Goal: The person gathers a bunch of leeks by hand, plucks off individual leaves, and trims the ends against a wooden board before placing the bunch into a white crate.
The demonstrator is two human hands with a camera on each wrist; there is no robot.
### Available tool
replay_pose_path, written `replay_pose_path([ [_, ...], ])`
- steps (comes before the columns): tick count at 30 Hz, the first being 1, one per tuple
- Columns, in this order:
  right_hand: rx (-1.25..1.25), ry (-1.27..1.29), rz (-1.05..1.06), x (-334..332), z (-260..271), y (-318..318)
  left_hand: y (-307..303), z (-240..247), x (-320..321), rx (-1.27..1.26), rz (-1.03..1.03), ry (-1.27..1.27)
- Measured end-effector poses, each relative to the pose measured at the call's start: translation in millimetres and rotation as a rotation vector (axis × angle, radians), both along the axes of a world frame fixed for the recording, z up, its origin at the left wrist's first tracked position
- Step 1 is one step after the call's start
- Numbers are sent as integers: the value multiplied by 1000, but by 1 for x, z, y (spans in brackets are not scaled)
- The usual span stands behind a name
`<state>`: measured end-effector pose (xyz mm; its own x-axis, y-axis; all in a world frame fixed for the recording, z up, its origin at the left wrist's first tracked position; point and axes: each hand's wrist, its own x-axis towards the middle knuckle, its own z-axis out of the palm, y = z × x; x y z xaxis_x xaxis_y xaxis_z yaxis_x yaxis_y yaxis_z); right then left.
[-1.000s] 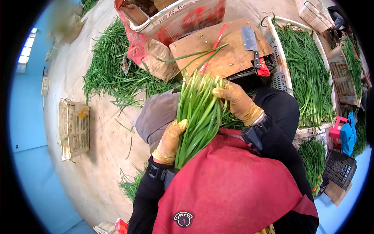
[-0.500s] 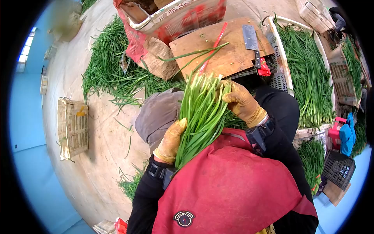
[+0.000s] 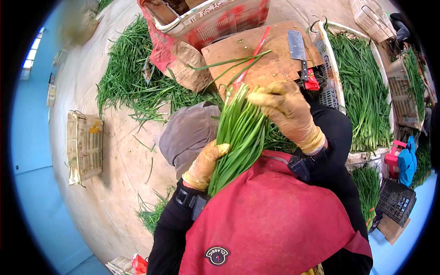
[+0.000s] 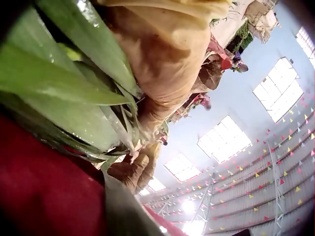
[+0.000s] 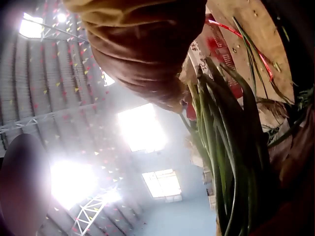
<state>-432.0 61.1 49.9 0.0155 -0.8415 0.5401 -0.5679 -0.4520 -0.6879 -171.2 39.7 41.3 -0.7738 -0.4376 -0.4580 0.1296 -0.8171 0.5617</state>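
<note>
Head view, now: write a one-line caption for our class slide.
Gloved left hand grips green stalks below a board holding a cleaver.

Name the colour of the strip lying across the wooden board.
Red; the strip shows best in the head view, beside the cleaver.

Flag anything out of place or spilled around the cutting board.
Loose leaves litter the floor beyond the main heap; long ones trail off the board, across the red strip. The cleaver looks precarious: its handle seems to overhang the board's edge. No obvious damage.
</note>
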Motion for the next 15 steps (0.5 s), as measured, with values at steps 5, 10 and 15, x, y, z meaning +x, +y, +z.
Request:
replay_pose_path([
  [5,-15,221,7,12,-5,-6,2,1,-1,31,-10,1],
  [10,-58,113,-140,10,-3,-6,3,3,2,47,28,12],
  [15,10,-455,-420,-43,-14,-2,5,6,1,5,48,19],
])
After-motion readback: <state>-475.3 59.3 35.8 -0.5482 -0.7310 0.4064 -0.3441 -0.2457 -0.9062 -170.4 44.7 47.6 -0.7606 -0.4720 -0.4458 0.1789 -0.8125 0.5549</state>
